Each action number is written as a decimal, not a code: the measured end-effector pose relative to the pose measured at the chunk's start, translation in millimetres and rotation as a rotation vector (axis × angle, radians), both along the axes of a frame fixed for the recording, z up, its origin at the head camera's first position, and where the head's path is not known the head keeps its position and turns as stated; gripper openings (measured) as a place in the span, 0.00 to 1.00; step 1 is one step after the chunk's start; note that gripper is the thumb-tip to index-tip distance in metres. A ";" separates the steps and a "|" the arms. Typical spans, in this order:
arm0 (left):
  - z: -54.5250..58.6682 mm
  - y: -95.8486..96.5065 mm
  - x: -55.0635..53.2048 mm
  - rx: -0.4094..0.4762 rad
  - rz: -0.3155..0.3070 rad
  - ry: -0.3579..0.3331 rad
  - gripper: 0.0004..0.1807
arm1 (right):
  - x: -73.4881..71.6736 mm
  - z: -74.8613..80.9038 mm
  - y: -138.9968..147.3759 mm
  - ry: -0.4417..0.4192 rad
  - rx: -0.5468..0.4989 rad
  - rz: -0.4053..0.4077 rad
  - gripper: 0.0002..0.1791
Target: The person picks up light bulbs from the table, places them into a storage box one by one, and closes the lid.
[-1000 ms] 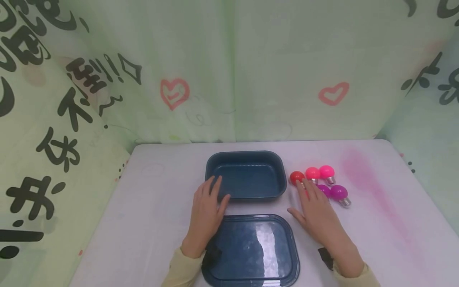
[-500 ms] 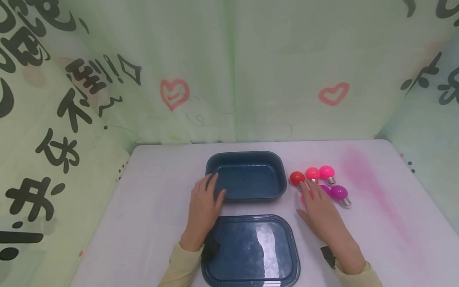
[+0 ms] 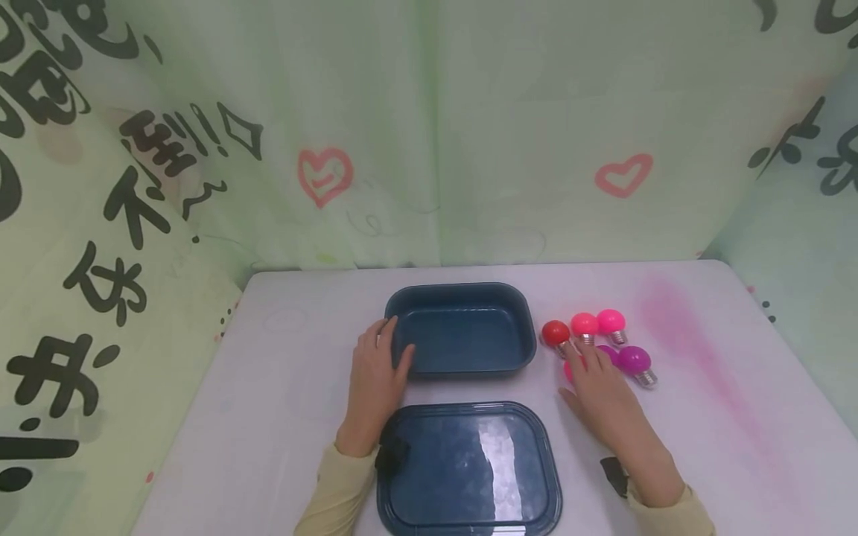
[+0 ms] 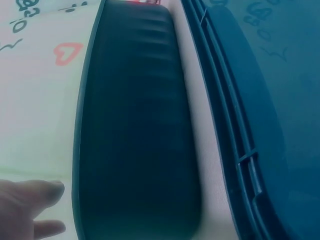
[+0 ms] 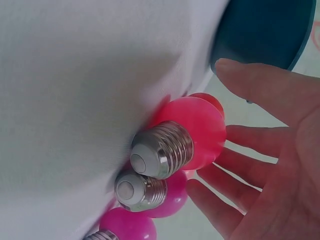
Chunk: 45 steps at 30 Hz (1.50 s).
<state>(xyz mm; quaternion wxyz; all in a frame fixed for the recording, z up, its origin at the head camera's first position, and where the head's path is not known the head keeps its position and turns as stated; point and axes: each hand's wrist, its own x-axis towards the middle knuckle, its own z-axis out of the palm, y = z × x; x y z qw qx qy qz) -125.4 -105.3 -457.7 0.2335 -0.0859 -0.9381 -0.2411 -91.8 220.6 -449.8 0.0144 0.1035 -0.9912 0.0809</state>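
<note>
My left hand (image 3: 375, 380) is at the left end of a dark blue rectangular box (image 3: 469, 339), fingers near its rim; whether they touch it I cannot tell. In the left wrist view, fingertips (image 4: 50, 192) show outside the box wall. My right hand (image 3: 606, 406) hovers over several light bulbs, its fingers spread and loosely bent, holding nothing. A pinkish-red bulb (image 5: 202, 132) with a silver screw base lies closest to those fingers in the right wrist view. Around it lie a red bulb (image 3: 555, 332), two pink bulbs (image 3: 611, 321) and purple bulbs (image 3: 634, 360), some partly hidden by the hand.
A dark blue lid (image 3: 449, 469) lies flat in front of the box, near the left forearm. The white-covered table (image 3: 281, 417) carries a pink stain (image 3: 684, 327) at right. Pale green curtains (image 3: 509, 134) with writing and hearts enclose the back and sides.
My left hand has drifted slightly left toward the box's end. My right hand has shifted a little right and toward me, uncovering more of the red and pinkish-red bulbs.
</note>
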 end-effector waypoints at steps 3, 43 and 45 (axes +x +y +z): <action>-0.7 -1.1 -1.8 0.007 0.010 -0.019 0.28 | 0.0 -0.4 -0.3 -0.002 0.006 -0.001 0.47; -10.1 -17.7 -24.0 0.444 0.052 -0.251 0.24 | -1.9 -2.2 -1.9 0.024 0.005 0.008 0.44; -11.1 -20.3 -25.2 0.479 0.047 -0.275 0.23 | -2.4 -2.0 -2.1 0.032 0.011 0.011 0.44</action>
